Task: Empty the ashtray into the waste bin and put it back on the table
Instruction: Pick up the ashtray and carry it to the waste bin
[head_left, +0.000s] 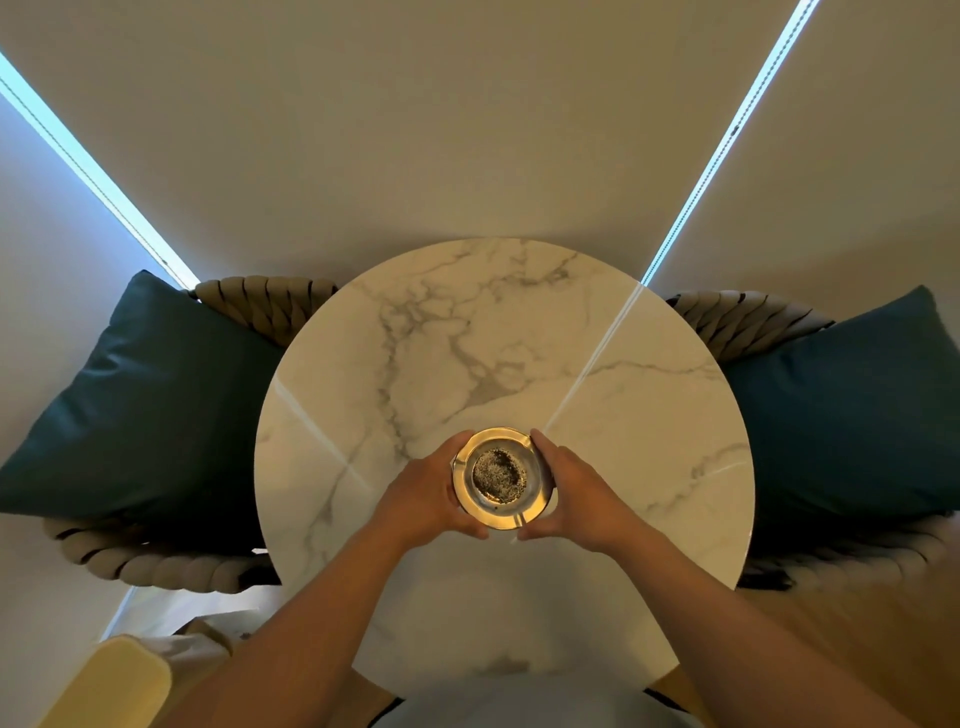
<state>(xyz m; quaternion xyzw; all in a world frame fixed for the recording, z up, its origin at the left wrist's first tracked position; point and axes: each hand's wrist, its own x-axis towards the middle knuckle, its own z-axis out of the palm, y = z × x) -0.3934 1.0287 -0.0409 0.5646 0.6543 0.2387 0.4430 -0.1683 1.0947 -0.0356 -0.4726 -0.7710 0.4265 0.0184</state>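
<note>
Ashtray (500, 478): a round, gold-coloured metal dish with a notched rim, its central well filled with grey-black ash. It sits over the near half of a round marble table (519, 338), a little toward the person's side of centre; whether its base touches the tabletop cannot be told. Left hand (431, 493): cupped against the ashtray's left rim, fingers curled round the far edge and thumb at the near edge, grasping it. Right hand (576, 488): mirrored on the right rim, likewise grasping the dish. Both bare forearms reach in from the bottom of the view. Flanking the table, left and right, stand two woven-rope chairs, each bearing a dark teal cushion (150, 395). Pale blinds hang behind.
</note>
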